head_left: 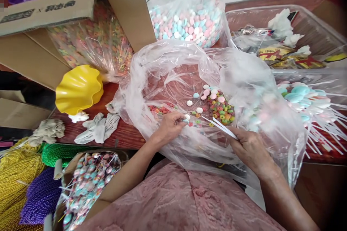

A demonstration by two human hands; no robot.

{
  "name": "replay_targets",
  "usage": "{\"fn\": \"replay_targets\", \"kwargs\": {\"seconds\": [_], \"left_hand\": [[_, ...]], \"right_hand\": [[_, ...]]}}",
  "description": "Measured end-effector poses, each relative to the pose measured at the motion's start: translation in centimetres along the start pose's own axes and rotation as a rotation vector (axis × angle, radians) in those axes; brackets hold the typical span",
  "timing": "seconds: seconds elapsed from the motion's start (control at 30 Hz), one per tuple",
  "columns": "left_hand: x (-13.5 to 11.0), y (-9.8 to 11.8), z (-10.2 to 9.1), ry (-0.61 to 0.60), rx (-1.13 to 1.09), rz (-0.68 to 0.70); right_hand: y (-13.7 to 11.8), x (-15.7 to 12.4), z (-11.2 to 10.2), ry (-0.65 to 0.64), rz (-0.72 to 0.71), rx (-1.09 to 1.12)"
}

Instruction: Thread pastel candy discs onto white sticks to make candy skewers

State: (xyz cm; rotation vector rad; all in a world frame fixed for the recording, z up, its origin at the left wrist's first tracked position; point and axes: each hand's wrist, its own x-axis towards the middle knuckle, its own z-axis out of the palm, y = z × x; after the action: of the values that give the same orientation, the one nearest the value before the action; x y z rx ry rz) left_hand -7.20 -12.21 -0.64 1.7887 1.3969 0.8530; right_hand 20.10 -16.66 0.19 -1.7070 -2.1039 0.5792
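My left hand (170,126) is closed in a pinch at the near side of a wide-open clear plastic bag (138,79). White and pale blue round candies (186,118) show at its fingertips. Several thin white sticks (223,128) are gripped in my right hand (248,148), their ends pointing left over the bag. Between and beyond the hands, loose pink, white and blue round candies (206,92) lie in the bag. Beside them is a heap of green, yellow and orange ring candies (221,112), with red rings (162,109) further left.
A cardboard box (127,11) with bagged rings stands back left, near a yellow wavy bowl (78,90). A bag of pastel candies (187,25) is behind. Right are a clear tray (306,11) and candies on sticks (303,97). A box of wrapped candies (89,184) sits lower left.
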Motion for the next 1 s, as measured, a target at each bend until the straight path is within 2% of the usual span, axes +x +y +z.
{"fn": "replay_targets", "kwargs": {"seconds": [0.13,0.23,0.3,0.43,0.57,0.73,0.8,0.87,0.93,1.0], "left_hand": [[0.6,0.2,-0.8,0.134,-0.133,-0.048],[1.8,0.1,-0.6,0.202,0.04,0.072],[2.7,0.0,-0.2,0.158,0.218,0.199],[3.1,-0.3,1.0,-0.057,0.491,0.356],[1.8,-0.8,1.9,-0.087,0.643,0.398],[1.4,-0.8,2.4,-0.114,0.681,0.374],[1.6,-0.8,2.5,-0.12,0.628,0.335],[1.9,-0.9,2.4,-0.083,0.46,0.278],[2.1,-0.8,2.0,0.023,0.145,0.167],[2.2,-0.3,1.3,0.153,-0.28,-0.02]], "right_hand": [[0.0,0.0,-0.1,0.018,0.04,0.151],[-0.4,0.3,0.2,0.03,0.04,0.209],[-0.8,0.6,0.5,0.002,0.009,0.215],[-1.3,0.6,1.1,-0.021,-0.002,0.231],[-0.8,0.0,1.5,-0.026,0.018,0.297],[-0.4,0.0,1.9,-0.032,-0.01,0.277],[-0.7,0.2,2.0,-0.044,-0.019,0.274],[-1.1,0.3,2.2,-0.05,-0.029,0.285],[-1.6,0.4,2.2,-0.038,-0.049,0.303],[-2.1,0.4,2.1,-0.013,-0.07,0.327]]}}
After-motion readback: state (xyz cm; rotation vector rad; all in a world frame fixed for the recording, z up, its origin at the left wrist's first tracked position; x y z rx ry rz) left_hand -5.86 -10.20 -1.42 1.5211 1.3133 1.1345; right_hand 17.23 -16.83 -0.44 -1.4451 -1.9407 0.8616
